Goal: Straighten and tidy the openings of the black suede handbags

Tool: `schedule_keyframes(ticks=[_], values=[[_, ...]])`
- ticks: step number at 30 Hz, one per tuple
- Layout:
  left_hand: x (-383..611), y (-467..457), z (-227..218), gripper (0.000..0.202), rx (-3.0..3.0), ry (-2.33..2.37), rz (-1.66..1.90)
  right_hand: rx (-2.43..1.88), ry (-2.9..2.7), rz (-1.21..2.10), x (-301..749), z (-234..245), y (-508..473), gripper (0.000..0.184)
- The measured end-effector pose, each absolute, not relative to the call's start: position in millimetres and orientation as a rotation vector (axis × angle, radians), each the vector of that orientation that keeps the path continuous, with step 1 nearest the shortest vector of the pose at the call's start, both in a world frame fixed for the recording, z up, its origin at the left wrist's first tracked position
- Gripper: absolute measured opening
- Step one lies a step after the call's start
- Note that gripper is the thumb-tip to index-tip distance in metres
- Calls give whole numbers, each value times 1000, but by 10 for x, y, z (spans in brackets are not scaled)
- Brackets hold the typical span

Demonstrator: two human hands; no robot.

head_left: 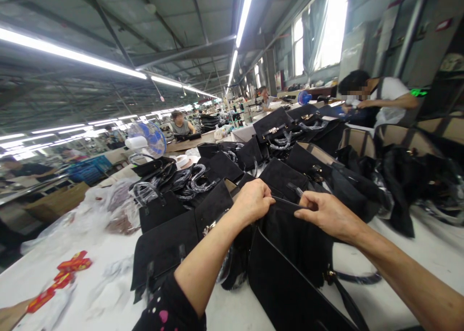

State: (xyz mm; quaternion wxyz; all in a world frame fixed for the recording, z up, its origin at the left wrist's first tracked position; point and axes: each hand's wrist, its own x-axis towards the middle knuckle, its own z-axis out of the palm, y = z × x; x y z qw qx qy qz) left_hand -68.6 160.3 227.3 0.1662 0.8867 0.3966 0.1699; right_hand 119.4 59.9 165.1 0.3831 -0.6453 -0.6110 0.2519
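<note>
Right in front of me a black handbag [290, 282] lies on the white table [112, 292], its black cloth drawn upward. My left hand [253, 200] pinches one end of the bag's upper edge. A short way to the right, my right hand [326, 212] grips the same edge between thumb and fingers. The edge is stretched between them. A strap with a gold-coloured clasp [329, 275] hangs at the bag's right side. Left of my forearm rests another black bag [166, 244], touching the pile behind.
Many black bags [271, 123] with plastic-wrapped handles are heaped beyond my hands. Clear plastic wrap [105, 210] and red-and-yellow packets [68, 268] lie at left, near another person's hand [12, 316]. A blue fan [154, 140] stands behind. A co-worker [384, 96] bends over work at right.
</note>
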Motion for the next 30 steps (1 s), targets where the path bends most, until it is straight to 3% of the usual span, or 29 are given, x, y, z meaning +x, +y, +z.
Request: schedule_keyframes(ticks=[30], values=[[-675,1610,2300,15,2475,1127,466,-1941,-1961,439,1143,1942,803,31]])
